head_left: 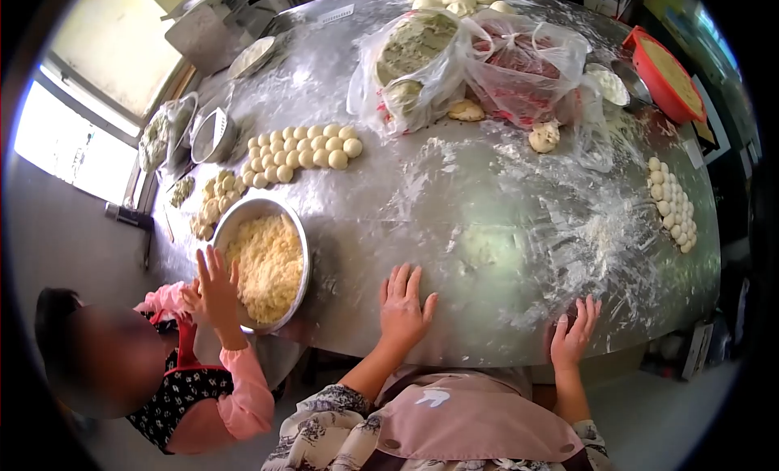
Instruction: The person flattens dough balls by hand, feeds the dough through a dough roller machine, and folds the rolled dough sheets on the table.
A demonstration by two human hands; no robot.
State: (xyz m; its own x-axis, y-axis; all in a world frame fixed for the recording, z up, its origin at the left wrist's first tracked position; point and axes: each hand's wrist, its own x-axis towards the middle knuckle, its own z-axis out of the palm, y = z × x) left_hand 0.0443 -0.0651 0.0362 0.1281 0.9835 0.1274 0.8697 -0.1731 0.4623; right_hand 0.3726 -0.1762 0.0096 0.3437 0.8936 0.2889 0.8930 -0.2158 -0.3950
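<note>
My left hand (403,309) lies flat near the front edge of the metal table (365,227), fingers apart and nothing in it. To its right, my right hand (574,335) rests at the same edge, open and empty, beside a patch of scattered flour (604,236). Left of my left hand stands a steel bowl (302,292) with yellow crumbly filling (266,264) in it. Behind the bowl are rows of pale dough balls (304,146) and a heap of rougher pieces (217,197).
A co-worker in pink sleeves (247,390) holds both hands (217,296) by the bowl's left rim. Plastic bags with green dough (414,45) and red filling (519,61) lie at the back. A red basin (665,77) and small white balls (672,205) are at the right.
</note>
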